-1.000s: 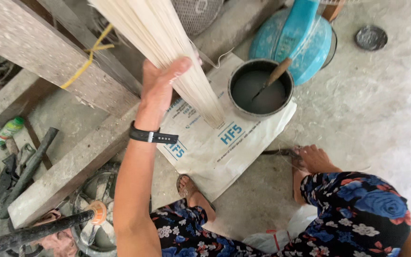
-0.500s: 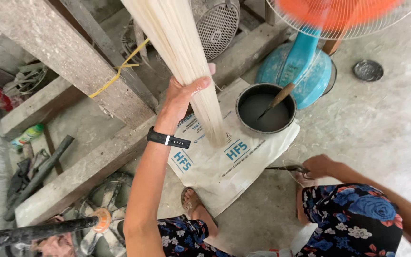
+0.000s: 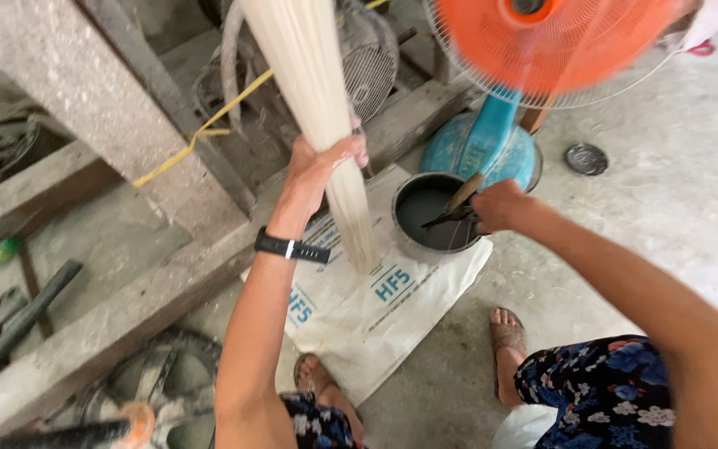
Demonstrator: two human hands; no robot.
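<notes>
The left hand (image 3: 319,162) is raised, its fingers (image 3: 351,150) closed around a thick bundle of pale strands (image 3: 317,91) that hangs from above. The hand grips the bundle at about its lower third, so the loose ends (image 3: 361,249) fall below the fingers and stop just above the white sack (image 3: 376,316) spread on the concrete floor (image 3: 675,199). The bundle's long axis runs steeply from the top of the view down and slightly rightward, its free ends pointing at the sack.

The right hand (image 3: 496,206) is over the dark bucket (image 3: 434,218) at the sack's far corner, fingers closed on the handle of a brush (image 3: 459,199) resting in the black liquid. Half a second ago that hand was low beside the knee, away from the bucket; the left hand held the bundle then too.
</notes>
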